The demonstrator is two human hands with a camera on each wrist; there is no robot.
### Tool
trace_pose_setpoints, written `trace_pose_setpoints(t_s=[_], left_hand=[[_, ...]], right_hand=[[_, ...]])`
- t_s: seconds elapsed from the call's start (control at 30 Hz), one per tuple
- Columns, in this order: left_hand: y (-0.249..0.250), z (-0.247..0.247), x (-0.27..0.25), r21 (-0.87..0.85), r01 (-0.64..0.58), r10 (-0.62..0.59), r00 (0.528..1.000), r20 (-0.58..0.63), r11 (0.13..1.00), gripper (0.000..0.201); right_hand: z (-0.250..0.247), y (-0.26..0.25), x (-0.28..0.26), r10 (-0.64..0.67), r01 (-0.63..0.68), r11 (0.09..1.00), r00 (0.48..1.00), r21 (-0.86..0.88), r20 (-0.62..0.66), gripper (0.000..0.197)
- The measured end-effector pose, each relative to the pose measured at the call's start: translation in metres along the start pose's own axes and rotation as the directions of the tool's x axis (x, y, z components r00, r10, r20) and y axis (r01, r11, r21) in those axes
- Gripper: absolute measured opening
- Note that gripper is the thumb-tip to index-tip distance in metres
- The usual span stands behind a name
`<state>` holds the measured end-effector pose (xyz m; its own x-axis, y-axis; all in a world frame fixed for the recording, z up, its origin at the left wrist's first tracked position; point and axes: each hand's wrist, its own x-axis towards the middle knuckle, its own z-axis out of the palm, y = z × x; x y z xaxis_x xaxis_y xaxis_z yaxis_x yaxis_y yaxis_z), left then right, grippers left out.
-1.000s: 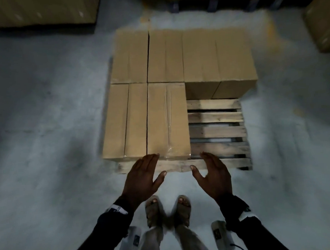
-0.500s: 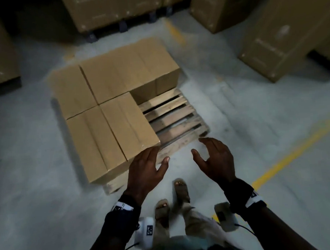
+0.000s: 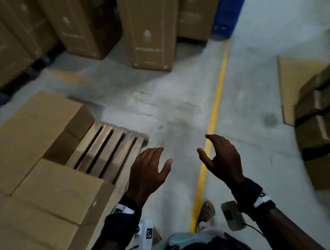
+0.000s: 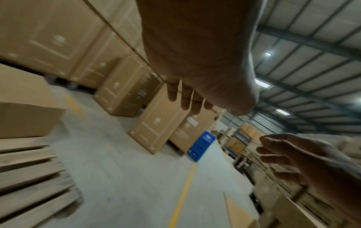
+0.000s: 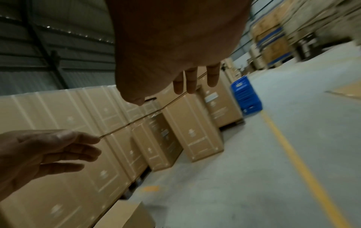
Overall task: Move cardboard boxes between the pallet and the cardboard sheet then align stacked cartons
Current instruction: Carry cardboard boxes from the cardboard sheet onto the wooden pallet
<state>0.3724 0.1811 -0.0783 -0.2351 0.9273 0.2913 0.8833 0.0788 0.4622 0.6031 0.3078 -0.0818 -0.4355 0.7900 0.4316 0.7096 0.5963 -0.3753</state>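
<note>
Sitting low at the left on the wooden pallet (image 3: 106, 152): plain cardboard boxes (image 3: 37, 130), packed edge to edge, nearest one just left of the left hand (image 3: 147, 171). Bare slats exposed at the pallet's near right corner, running away from the viewer toward the upper right. Both hands raised over the concrete floor (image 3: 160, 115), palms facing each other, fingers loosely spread, thumbs out, gripping nothing. Right hand (image 3: 222, 160) held apart from the left, over the yellow floor line (image 3: 214, 111). Off at the far right, well apart from both hands: flat cardboard sheet (image 3: 294, 77) on the floor, carrying stacked cartons (image 3: 319, 122), blurred. Between pallet and sheet, only open floor and the yellow line, running lengthwise away from the viewer. Farther back, tall upright cartons (image 3: 148, 31) and a blue crate (image 3: 227, 10). Boxes' long sides lying roughly along the slats; exact alignment hard to judge through the blur.
</note>
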Motion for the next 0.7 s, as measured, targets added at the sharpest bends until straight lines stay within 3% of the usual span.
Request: trace_pose_setpoints(t_s=[0.17,0.33,0.7], left_hand=[[0.084,0.066,0.071,-0.022,-0.188,0.189,0.982,0.027,0.982,0.043],[0.175,0.124,0.138,-0.069,-0.307,0.313,0.945,0.094,0.949,0.044],[0.325,0.253,0.293,-0.220,-0.553,0.593,0.779,0.205,0.803,0.045]], right_hand=[[-0.049,0.106,-0.009,0.134,-0.140,0.989,0.985,-0.057,-0.106,0.049],[-0.104,0.197,-0.011,0.304,-0.318,0.947,0.933,-0.047,-0.191,0.049],[-0.171,0.359,0.015,0.564,-0.622,0.782,0.730,-0.035,-0.385,0.051]])
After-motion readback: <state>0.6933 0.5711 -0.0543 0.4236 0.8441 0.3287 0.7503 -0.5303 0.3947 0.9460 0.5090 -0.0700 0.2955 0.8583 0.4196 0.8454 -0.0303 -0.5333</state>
